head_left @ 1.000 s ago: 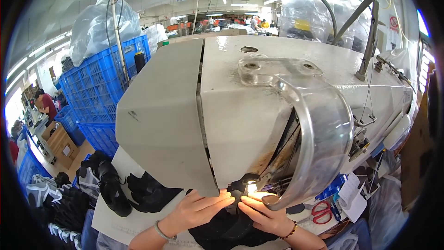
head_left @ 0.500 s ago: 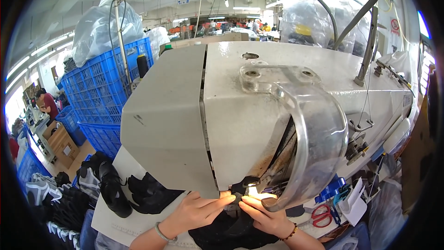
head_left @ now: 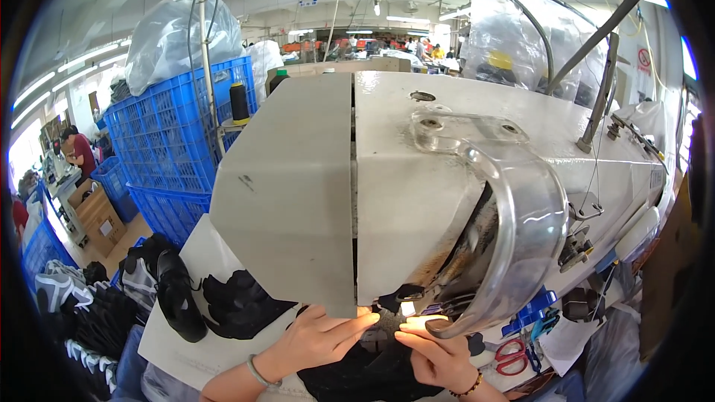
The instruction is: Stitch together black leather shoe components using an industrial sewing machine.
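Note:
A black fabric piece (head_left: 350,376) lies beneath the head of a pale sewing machine (head_left: 290,179), its upper part lit by a small lamp near the needle area. My left hand (head_left: 320,341) holds its left side, with the fingers stretched together toward the lit spot. On the other side, my right hand (head_left: 439,359) grips the piece, index finger pointing inward and the other fingers bent. A clear curved guard (head_left: 525,231) hangs just above my right fingers. The needle itself and my left thumb are hidden.
Left on the table sit a black shoe (head_left: 179,298) and black cut pieces (head_left: 242,305). Beyond them stand blue crates (head_left: 160,134); shoe uppers (head_left: 82,320) pile at lower left. Red-handled scissors (head_left: 511,357) lie right of my hand. A person (head_left: 80,152) works far left.
My right fingertips have drawn back from my left ones, leaving a wider gap over the black piece. The whole view has shifted slightly, with the machine appearing farther right.

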Demonstrator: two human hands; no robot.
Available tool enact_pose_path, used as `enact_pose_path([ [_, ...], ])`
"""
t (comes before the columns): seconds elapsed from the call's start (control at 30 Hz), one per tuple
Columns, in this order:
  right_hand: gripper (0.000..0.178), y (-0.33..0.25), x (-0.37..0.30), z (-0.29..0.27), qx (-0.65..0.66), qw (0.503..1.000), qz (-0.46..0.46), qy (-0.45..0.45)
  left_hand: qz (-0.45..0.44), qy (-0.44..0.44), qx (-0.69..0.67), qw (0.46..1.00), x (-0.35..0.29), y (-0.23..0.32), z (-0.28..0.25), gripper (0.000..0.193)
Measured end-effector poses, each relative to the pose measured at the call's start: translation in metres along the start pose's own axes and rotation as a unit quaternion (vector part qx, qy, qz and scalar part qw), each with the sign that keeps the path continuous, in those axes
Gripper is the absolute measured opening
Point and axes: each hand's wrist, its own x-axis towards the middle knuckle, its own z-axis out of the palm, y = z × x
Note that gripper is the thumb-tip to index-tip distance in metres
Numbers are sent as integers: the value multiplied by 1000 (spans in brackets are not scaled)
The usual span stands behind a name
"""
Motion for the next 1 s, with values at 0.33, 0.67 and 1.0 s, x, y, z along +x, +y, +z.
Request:
enact_pose_path([
  [0.33, 38, -23, 14, 9, -153, 987, 35, -45, 19, 6, 42, 999, -1, 2, 4, 34],
  [0.67, 37, -5, 10, 8, -122, 991, -10, -43, 21, 32, 71, 997, -1, 2, 21, 28],
  [1.0, 36, -12, 11, 11, -124, 992, 19, -21, -38, 32, -5, 999, 4, 16, 8, 27],
])
